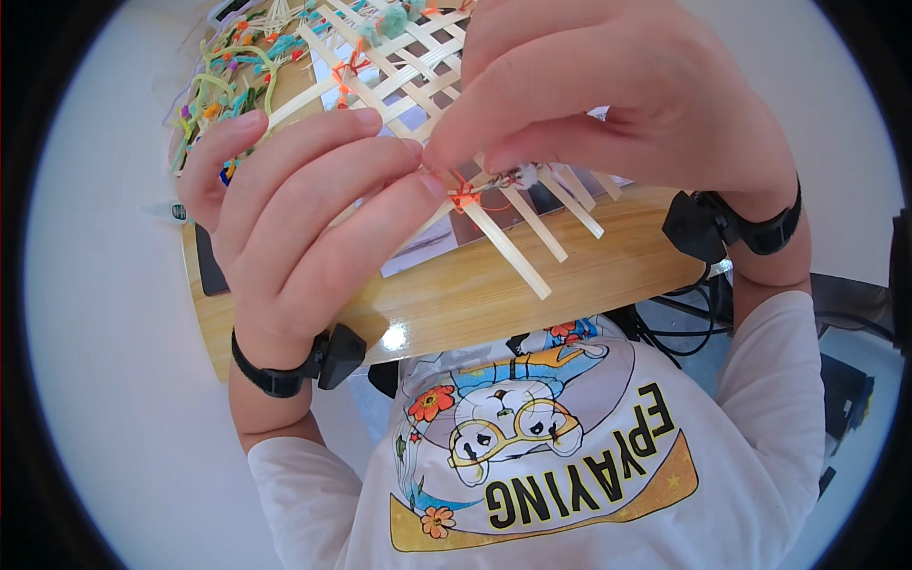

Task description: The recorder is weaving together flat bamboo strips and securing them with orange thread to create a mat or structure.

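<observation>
A lattice of pale flat strips (414, 72), woven over and under, lies on the table with loose strip ends pointing toward me. Orange-red string (465, 199) is knotted round a crossing at its near edge. My left hand (304, 209) is curled in from the left, its index fingertip right beside this knot; its thumb is hidden. From the right, my right hand (589, 104) pinches thumb and index finger together just above the knot. Thin red string runs up to the fingertips of both hands. A whitish-grey fluffy tuft (520, 177) sits on the edge below my right thumb.
Colourful yarn and pipe cleaners (242, 71) lie heaped at the far left. A second orange tie (350, 68) and a pale green tuft (391, 21) are on the lattice. Printed sheets (418, 249) lie beneath it. The wooden table's (456, 290) near edge runs before my body, with black cables (689, 328) beyond it.
</observation>
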{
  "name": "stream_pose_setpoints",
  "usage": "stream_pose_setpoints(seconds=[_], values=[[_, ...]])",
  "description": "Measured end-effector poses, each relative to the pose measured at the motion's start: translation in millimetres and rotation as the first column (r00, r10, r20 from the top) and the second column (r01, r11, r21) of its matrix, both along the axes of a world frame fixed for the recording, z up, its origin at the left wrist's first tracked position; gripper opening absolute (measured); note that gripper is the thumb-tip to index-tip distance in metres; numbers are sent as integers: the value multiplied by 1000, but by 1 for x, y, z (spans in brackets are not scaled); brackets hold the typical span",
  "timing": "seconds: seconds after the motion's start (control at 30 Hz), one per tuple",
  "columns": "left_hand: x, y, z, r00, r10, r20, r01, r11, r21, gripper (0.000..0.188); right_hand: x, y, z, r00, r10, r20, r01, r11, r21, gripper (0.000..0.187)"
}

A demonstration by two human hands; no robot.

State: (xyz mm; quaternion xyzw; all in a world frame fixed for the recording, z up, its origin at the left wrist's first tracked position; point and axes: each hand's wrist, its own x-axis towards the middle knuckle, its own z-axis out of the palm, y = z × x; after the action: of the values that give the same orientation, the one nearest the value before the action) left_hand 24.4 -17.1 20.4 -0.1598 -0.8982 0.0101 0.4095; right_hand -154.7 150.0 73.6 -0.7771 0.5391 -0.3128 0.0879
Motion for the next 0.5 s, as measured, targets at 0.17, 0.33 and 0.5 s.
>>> stream_pose_setpoints(seconds=[0.17,0.33,0.5], values=[[-1,0,-2,1000,-30,4,30,998,55,24,-5,-8,3,986,119,-114,-128,989,-70,12],[-4,-1,-2,999,-54,7,54,997,58,23,-7,-7,-1,989,132,-66,-136,988,-68,12],[-4,-3,-4,998,-59,15,58,997,56,22,-4,-13,8,984,165,-61,-151,971,186,11]])
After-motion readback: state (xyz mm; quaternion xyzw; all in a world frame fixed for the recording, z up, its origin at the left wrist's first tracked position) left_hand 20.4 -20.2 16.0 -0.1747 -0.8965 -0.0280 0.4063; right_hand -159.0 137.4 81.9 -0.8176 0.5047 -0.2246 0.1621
